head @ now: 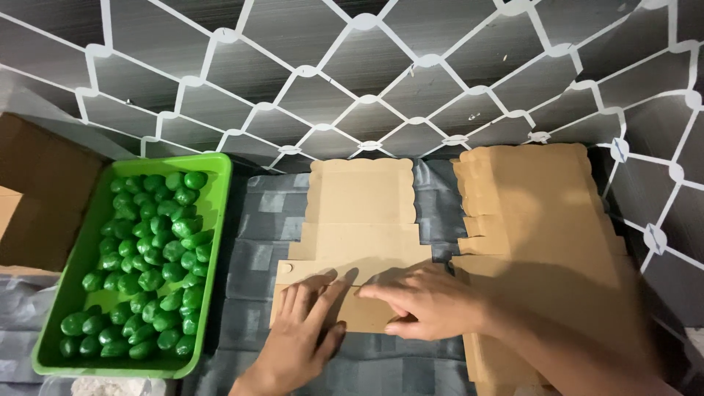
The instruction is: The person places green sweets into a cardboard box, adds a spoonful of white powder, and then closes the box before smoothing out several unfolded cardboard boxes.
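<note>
Cardboard box blank [359, 220] lies lengthwise, away.

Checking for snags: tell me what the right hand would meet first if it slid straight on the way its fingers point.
The right hand points left across the flat cardboard box blank. It would likely meet the left hand first, whose raised fingers lie close beside its fingertips, well before the green tray.

green tray [220, 191] of green pieces [150, 257], stack of cardboard blanks [535, 220], checked cloth [253, 242]

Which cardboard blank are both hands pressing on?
The single flat blank in the middle; the stack of blanks lies untouched at the right.
</note>
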